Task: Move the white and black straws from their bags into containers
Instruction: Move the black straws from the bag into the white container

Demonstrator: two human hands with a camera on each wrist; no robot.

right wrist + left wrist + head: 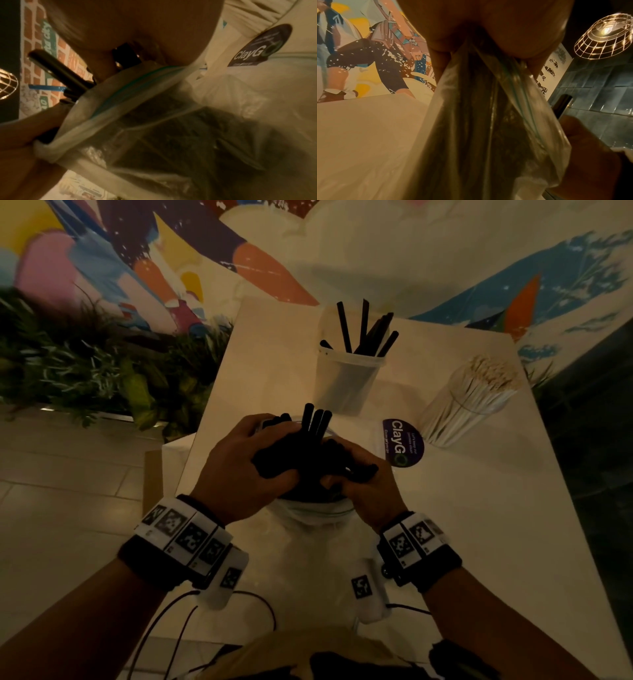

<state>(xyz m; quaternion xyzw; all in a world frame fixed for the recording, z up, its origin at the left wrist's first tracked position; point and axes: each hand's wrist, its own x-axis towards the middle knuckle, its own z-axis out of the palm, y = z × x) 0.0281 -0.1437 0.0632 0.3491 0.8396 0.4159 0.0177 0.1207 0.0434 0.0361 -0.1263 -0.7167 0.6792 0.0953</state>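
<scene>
On the white table (462,525) stands a clear zip bag (308,513) full of black straws (315,422), right in front of me. My left hand (250,457) grips the bag's top from the left; its wrist view shows the fingers pinching the plastic (479,121). From the right, my right hand (356,477) holds a bundle of the black straws (60,70) at the bag's mouth (137,83). Farther back, a clear tub (346,381) holds several black straws (363,333). White straws (472,398) are packed in clear plastic at the right.
A round purple ClayGo sticker (404,443) lies on the table between the bag and the white straws. Green plants (85,361) line the left side below a painted wall. The table's left edge runs close to my left hand. Cables hang from both wristbands.
</scene>
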